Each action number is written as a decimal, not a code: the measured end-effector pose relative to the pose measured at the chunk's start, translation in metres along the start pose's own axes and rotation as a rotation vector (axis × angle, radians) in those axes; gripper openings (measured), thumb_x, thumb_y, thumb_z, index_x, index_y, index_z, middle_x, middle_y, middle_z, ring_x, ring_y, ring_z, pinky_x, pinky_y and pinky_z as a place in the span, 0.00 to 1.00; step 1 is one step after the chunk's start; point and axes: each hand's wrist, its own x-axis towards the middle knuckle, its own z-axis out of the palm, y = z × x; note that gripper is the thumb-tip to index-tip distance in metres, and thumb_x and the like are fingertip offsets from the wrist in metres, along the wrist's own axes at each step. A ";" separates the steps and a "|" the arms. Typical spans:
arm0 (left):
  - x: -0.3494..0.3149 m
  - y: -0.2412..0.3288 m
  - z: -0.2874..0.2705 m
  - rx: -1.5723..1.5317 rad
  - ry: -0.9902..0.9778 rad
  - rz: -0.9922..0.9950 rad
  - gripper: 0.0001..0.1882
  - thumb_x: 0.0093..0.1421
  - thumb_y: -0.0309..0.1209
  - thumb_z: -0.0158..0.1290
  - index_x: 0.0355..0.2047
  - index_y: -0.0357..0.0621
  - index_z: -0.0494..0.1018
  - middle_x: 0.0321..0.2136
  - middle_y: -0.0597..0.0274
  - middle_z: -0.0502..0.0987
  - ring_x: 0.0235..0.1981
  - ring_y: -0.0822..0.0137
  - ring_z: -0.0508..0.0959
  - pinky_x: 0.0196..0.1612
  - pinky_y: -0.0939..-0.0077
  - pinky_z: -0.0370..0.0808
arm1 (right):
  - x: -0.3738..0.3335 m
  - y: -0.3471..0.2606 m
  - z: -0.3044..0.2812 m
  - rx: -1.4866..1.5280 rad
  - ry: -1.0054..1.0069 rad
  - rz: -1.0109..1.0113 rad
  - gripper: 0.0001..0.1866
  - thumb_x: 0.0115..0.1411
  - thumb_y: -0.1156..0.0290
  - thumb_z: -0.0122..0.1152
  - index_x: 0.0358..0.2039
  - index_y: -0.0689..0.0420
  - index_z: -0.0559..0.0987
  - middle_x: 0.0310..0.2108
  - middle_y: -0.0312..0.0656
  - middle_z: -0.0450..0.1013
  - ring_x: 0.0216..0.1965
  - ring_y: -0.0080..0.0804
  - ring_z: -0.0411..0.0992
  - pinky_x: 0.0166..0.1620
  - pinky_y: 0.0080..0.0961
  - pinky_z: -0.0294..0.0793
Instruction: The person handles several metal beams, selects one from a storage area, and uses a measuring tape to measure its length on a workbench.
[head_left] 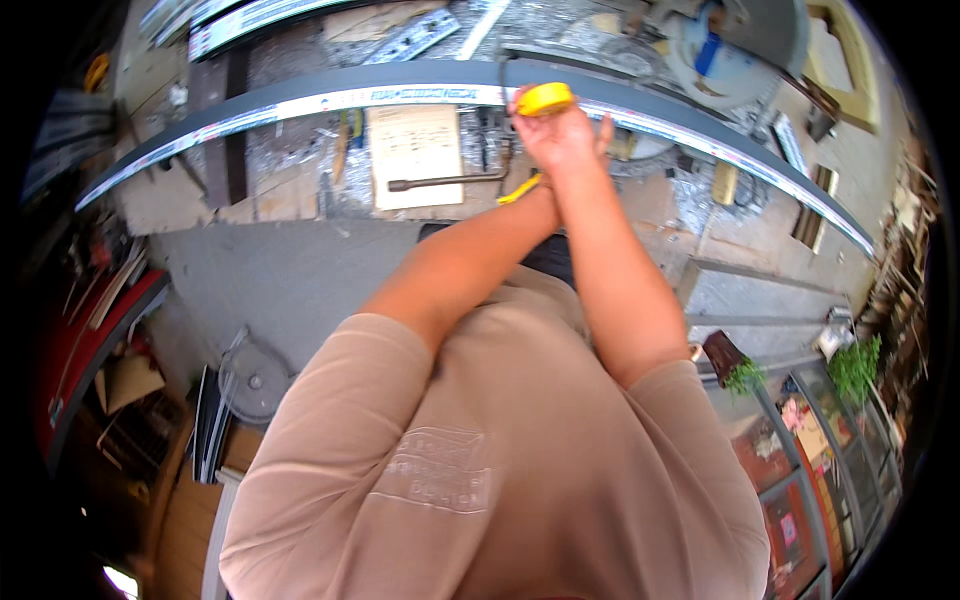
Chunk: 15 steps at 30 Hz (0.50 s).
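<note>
My right hand is closed around a yellow tape measure at the near edge of a long dark grey profile. A white printed film strip runs along that profile. My left forearm crosses to the right and passes under my right wrist, so my left hand and its fingers are hidden. Beside the crossing lies a thin yellow piece, too small to name. Left of my hands, an L-shaped wrench rests across a sheet of paper with handwriting.
A round-based cutting saw stands at the back right of the cluttered workbench. A dark block lies under the profile on the left. A standing fan is on the floor behind left, and glass cabinets stand right.
</note>
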 end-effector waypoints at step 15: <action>-0.001 -0.005 -0.042 0.184 -0.229 0.053 0.23 0.72 0.40 0.38 0.66 0.63 0.69 0.79 0.67 0.47 0.71 0.40 0.60 0.62 0.23 0.60 | 0.006 0.000 -0.010 -0.016 -0.089 0.043 0.35 0.79 0.46 0.31 0.47 0.69 0.74 0.44 0.56 0.76 0.45 0.54 0.76 0.53 0.50 0.78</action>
